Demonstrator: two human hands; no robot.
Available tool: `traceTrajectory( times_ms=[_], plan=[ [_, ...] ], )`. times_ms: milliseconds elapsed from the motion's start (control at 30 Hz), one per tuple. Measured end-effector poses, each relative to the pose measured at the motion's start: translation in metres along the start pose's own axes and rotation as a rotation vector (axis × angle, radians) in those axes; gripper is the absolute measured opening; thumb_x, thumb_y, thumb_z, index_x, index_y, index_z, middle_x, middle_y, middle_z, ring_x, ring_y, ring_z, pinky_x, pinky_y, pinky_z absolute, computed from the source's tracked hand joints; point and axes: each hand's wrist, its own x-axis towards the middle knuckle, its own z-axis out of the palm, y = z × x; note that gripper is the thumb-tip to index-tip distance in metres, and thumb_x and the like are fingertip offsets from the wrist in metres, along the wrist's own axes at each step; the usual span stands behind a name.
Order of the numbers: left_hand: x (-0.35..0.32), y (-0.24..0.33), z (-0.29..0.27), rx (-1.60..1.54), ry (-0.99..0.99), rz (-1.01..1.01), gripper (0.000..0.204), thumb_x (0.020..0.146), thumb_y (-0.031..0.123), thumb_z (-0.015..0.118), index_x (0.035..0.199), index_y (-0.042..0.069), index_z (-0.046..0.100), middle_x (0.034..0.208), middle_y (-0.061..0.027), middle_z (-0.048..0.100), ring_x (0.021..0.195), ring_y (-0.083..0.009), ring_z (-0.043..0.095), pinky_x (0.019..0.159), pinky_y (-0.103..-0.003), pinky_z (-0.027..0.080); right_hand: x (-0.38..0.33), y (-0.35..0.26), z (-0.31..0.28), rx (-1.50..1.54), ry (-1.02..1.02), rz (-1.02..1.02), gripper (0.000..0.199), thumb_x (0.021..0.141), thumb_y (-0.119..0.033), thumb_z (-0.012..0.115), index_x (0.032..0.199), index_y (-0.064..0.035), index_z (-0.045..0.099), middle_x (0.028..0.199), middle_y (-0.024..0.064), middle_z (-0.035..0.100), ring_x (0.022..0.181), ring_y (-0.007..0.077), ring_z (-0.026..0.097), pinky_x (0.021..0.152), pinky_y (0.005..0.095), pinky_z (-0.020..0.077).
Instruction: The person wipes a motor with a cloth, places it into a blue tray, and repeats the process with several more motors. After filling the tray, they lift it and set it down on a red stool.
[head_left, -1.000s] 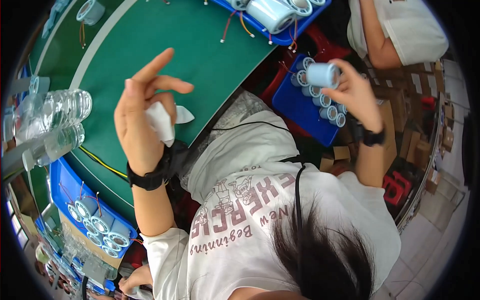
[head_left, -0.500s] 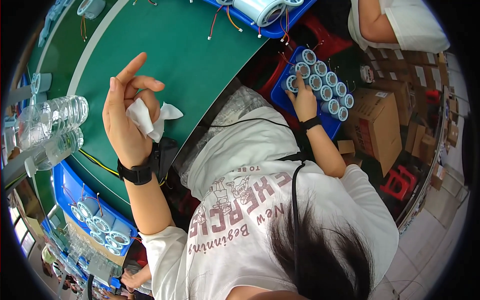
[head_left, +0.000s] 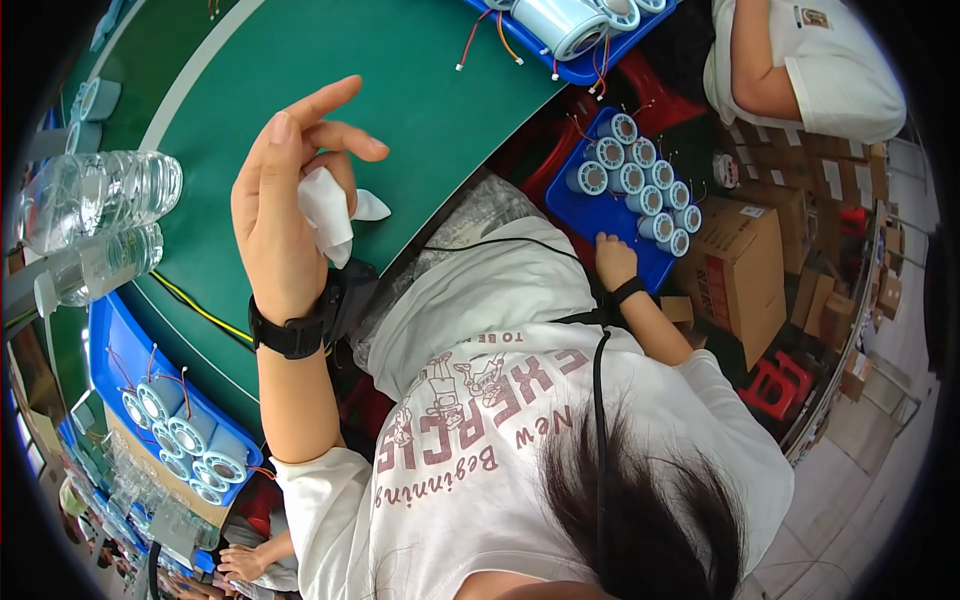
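My left hand [head_left: 285, 205] is raised over the green tabletop, holding a crumpled white wipe [head_left: 327, 212] against the palm with its lower fingers. Its index finger points away, toward the far side. On the right, below table height, a blue tray [head_left: 585, 215] holds several light-blue cylinders [head_left: 630, 178] with ring-shaped ends and thin wire leads. My right hand [head_left: 616, 263] is at the tray's near rim, fingers curled over it and apart from the cylinders. Both wrists wear black bands.
Another blue tray [head_left: 590, 68] with larger cylinders sits at the table's far edge. A third tray [head_left: 118, 345] lies at left, near clear plastic bottles [head_left: 105, 195]. Cardboard boxes [head_left: 735, 270] and a red stool [head_left: 775, 385] stand at right. A co-worker's arm [head_left: 760, 75] shows top right.
My right hand has left the cylinders and come back to the tray's near rim. My left hand, still with the wipe, appears farther up and right, as the view has shifted too.
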Motion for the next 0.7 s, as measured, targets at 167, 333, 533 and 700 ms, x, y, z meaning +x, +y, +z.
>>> traceTrajectory(
  times_ms=[167, 333, 533, 700],
  plan=[
    [-0.002, -0.002, -0.001, 0.055, 0.005, -0.019, 0.049, 0.102, 0.029, 0.029, 0.121, -0.008, 0.054, 0.082, -0.0103, 0.063, 0.049, -0.0067, 0.037, 0.046, -0.023, 0.031, -0.002, 0.0, 0.002, 0.0, -0.047, -0.045, 0.011, 0.084, -0.007, 0.048, 0.089, -0.0034, 0.057, 0.079, 0.0139, 0.063, 0.068, 0.03, 0.066, 0.057, 0.0373, 0.0545],
    [0.001, -0.005, 0.003, 0.054, -0.003, -0.007, 0.046, 0.101, 0.03, 0.034, 0.118, -0.006, 0.057, 0.081, -0.0094, 0.064, 0.051, -0.006, 0.039, 0.047, -0.022, 0.032, 0.01, 0.0, -0.003, 0.043, -0.051, -0.074, 0.011, 0.084, -0.008, 0.049, 0.089, -0.0033, 0.057, 0.079, 0.0147, 0.063, 0.069, 0.0311, 0.065, 0.057, 0.0375, 0.0547],
    [-0.005, 0.003, -0.012, -0.027, 0.011, 0.023, 0.04, 0.1, 0.031, 0.042, 0.11, -0.001, 0.064, 0.078, -0.0066, 0.067, 0.054, -0.0032, 0.041, 0.047, -0.019, 0.033, 0.0, -0.011, -0.072, 0.057, -0.062, -0.16, 0.025, 0.086, -0.025, 0.06, 0.095, -0.0018, 0.06, 0.083, 0.0145, 0.066, 0.073, 0.0322, 0.066, 0.065, 0.0402, 0.0552],
    [-0.015, 0.007, -0.02, -0.084, -0.054, -0.053, 0.039, 0.1, 0.033, 0.043, 0.111, 0.002, 0.064, 0.078, -0.0035, 0.067, 0.058, -0.0023, 0.044, 0.049, -0.018, 0.035, 0.008, -0.058, -0.339, 1.072, -0.258, -0.471, 0.036, 0.092, -0.016, 0.057, 0.122, 0.0029, 0.052, 0.114, 0.0206, 0.06, 0.097, 0.0273, 0.063, 0.082, 0.0343, 0.0508]
  ],
)
